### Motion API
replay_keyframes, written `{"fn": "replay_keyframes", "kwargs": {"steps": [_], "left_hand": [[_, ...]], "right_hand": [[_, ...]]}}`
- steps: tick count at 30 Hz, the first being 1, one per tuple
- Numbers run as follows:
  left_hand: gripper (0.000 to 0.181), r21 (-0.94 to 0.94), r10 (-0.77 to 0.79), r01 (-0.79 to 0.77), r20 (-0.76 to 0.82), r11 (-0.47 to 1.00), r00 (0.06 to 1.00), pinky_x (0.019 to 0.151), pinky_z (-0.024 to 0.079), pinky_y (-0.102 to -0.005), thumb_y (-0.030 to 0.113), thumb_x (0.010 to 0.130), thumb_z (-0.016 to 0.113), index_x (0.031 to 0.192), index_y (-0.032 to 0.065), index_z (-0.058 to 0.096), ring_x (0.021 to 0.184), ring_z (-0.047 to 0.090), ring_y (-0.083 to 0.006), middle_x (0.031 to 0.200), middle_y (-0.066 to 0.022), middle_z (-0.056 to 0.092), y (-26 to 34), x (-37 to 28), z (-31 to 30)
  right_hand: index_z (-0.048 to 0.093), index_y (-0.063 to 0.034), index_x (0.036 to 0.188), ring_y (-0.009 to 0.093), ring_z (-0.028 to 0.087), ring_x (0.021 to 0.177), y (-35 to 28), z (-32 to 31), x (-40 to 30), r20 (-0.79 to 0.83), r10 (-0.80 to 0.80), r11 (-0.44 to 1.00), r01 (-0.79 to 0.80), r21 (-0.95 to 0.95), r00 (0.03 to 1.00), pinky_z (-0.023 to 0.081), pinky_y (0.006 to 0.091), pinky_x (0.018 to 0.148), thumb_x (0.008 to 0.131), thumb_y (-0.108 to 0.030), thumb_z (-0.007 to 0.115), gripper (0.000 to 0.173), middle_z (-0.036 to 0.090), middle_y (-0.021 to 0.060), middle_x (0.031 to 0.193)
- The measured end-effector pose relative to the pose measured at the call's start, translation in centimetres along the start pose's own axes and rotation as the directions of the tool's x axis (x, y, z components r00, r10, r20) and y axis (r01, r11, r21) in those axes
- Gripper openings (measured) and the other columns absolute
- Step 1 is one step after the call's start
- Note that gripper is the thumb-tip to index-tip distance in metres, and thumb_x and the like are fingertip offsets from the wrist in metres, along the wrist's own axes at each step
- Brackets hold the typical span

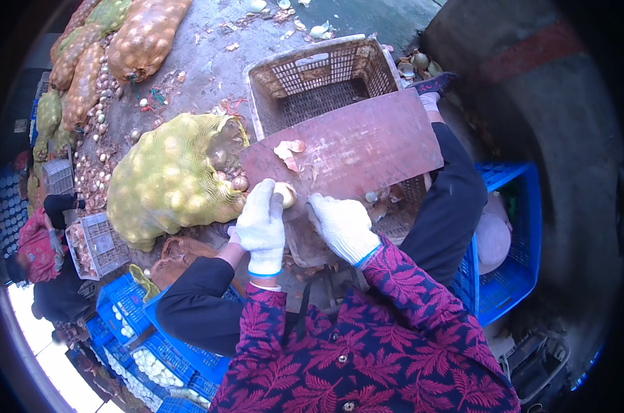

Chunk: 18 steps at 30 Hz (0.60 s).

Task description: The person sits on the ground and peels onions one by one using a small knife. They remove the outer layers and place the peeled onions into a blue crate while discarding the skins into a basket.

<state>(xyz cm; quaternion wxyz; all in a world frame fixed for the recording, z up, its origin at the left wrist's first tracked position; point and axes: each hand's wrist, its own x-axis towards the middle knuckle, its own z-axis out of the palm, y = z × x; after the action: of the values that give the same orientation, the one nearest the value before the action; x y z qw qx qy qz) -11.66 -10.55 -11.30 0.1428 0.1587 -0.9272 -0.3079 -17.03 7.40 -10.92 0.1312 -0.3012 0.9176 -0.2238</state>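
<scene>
In my white-gloved left hand (263,224) is a pale, partly peeled onion (285,195), held at the near left edge of a reddish board (348,139). My right hand (340,222), gloved too, is closed just right of the onion. A thin tool (301,196), perhaps a small knife, juts from its fingertips; most of it is hidden. Pieces of onion skin (290,152) lie on the board. The board rests across a dirty plastic crate (317,67). Left of the board, a yellow mesh sack (172,175) of onions lies with its mouth towards me.
Full onion sacks (146,38) and loose onions (99,121) cover the floor at the upper left. Blue crates (157,364) with peeled onions stand lower left; another blue crate (531,248) is at my right. A co-worker (41,240) sits far left by a grey crate (103,248).
</scene>
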Motion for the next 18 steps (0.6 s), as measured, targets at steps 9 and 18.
{"fn": "replay_keyframes", "kwargs": {"steps": [9, 18], "left_hand": [[0.054, -0.481, -0.270, 0.347, 0.224, 0.805, 0.937, 0.109, 0.052, -0.0398, 0.008, 0.095, 0.076, 0.146, -0.0004, 0.060, 0.130, 0.066, -0.0292, 0.143, -0.0178, 0.066, -1.8, 0.5, 0.6], [0.055, -0.348, -0.141, 0.164, 0.092, 0.923, 0.986, 0.111, 0.050, -0.0392, 0.008, 0.095, 0.073, 0.147, -0.0015, 0.058, 0.129, 0.065, -0.0296, 0.144, -0.0187, 0.065, -1.3, -0.5, 1.4]], "right_hand": [[0.061, -0.0098, 0.100, 0.040, 0.071, 0.069, 1.1, 0.0, 1.7, 0.027, -0.070, 0.997, 0.069, 0.022, 0.997, 0.055, 0.0516, 0.060, 0.100, -0.025, 0.061, 0.016, 0.070, 0.0161, 0.081], [0.070, -0.0043, 0.112, 0.037, 0.076, 0.078, -1.4, -0.8, 1.6, 0.457, 0.295, 0.534, -0.542, 0.649, 0.839, 0.057, 0.0492, 0.065, 0.108, -0.034, 0.053, 0.034, 0.076, 0.0204, 0.091]]}}
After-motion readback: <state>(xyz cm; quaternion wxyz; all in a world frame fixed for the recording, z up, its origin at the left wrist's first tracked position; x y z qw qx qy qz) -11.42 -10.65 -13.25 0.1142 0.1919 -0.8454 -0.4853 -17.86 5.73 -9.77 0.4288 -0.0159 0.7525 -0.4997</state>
